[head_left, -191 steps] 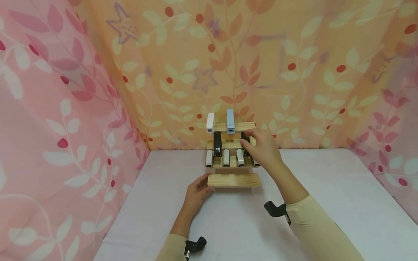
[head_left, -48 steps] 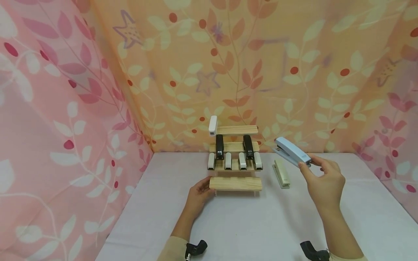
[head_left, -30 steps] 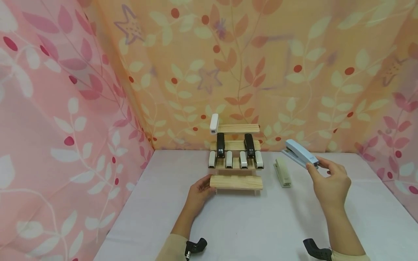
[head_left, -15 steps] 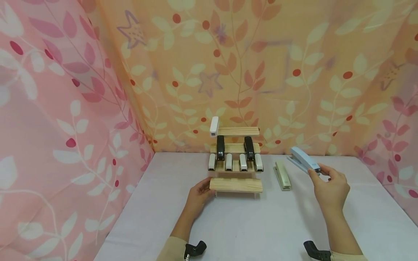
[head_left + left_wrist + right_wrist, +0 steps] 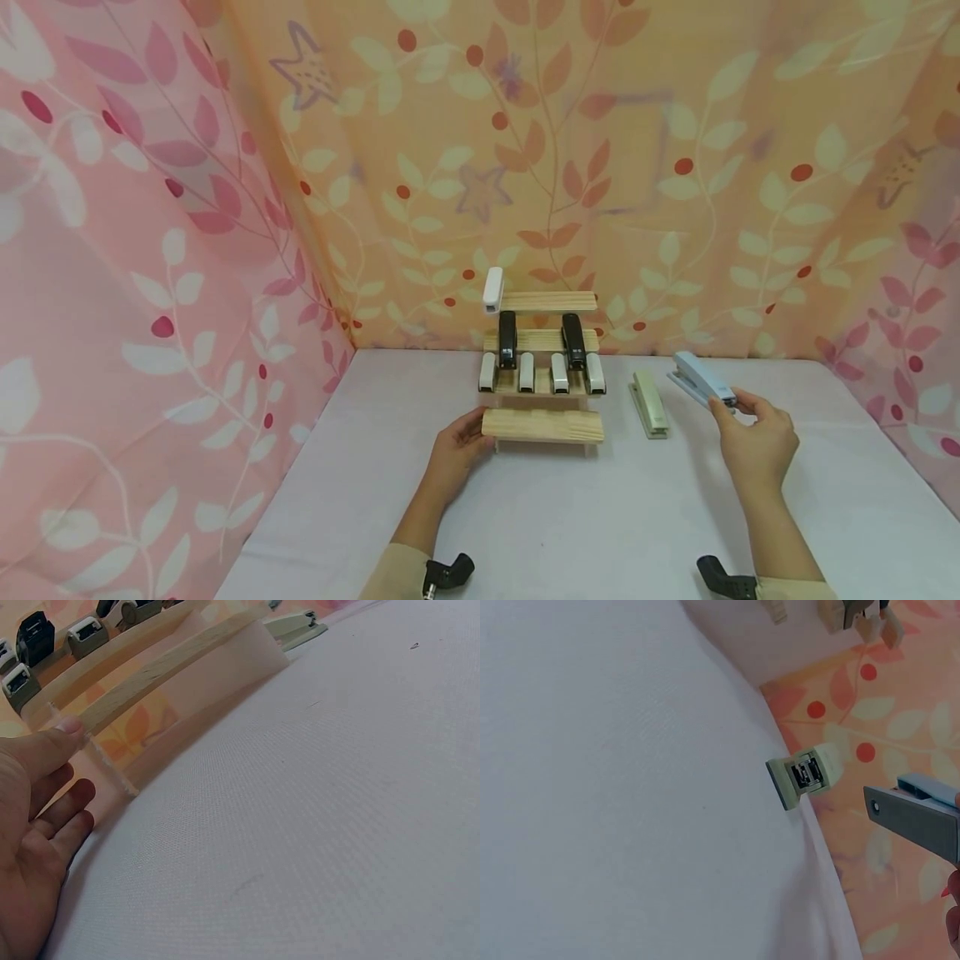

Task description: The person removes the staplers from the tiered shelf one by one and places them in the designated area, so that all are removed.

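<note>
A tiered wooden display rack (image 5: 542,425) stands mid-table, with bare wood on its lowest board. My left hand (image 5: 456,450) holds the left end of that board; in the left wrist view the thumb lies against the board's end. My right hand (image 5: 761,442) pinches the near end of a light blue stapler (image 5: 703,379), tilted, right of the rack. Whether its far end touches the table, I cannot tell. Just left of it, a pale green stapler (image 5: 649,406) lies on the cloth. In the right wrist view, the blue stapler (image 5: 915,821) is apart from the green one (image 5: 802,776).
On the rack's top board sits a white stapler (image 5: 492,289) at the left. One tier down are two black staplers (image 5: 507,340), and below them several small white staplers (image 5: 527,372). A patterned curtain (image 5: 420,167) rises behind the white-covered table (image 5: 540,533).
The light blue stapler has left the top board and is in my right hand, lowering slightly toward the table. The green stapler has come to lie on the cloth. My left hand stays put.
</note>
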### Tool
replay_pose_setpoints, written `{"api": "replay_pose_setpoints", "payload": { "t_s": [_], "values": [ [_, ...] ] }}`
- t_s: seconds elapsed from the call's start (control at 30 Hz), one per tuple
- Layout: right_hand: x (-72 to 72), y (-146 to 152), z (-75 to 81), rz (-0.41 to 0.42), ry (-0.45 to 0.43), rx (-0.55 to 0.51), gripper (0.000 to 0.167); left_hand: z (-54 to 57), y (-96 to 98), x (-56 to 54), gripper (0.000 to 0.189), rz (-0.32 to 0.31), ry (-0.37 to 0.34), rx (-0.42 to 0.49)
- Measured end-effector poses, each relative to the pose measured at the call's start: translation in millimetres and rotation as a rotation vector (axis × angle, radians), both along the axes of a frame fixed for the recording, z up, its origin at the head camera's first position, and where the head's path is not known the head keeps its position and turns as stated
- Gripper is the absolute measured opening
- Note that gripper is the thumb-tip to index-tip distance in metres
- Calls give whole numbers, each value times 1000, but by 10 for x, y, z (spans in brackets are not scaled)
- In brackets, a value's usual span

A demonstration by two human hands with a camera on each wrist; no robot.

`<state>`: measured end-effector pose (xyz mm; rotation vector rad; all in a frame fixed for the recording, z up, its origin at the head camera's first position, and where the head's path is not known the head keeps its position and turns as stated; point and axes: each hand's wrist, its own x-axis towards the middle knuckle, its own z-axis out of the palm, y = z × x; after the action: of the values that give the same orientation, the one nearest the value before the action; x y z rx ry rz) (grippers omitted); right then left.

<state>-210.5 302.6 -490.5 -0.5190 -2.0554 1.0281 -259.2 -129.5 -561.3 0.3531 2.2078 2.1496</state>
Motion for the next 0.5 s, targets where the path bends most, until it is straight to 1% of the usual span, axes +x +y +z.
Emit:
{"api": "replay_pose_setpoints", "payload": {
  "t_s": [0.2,0.4,0.5],
  "values": [
    [-54,45,-111,11,-23,-6,43,7,-2,4,65,-5,-1,7],
    [-42,36,-132,32,-50,-13,42,19,0,9,65,-8,9,6],
    [-45,47,-161,37,-87,-31,43,14,-1,9,65,-10,10,4]
  ]
}}
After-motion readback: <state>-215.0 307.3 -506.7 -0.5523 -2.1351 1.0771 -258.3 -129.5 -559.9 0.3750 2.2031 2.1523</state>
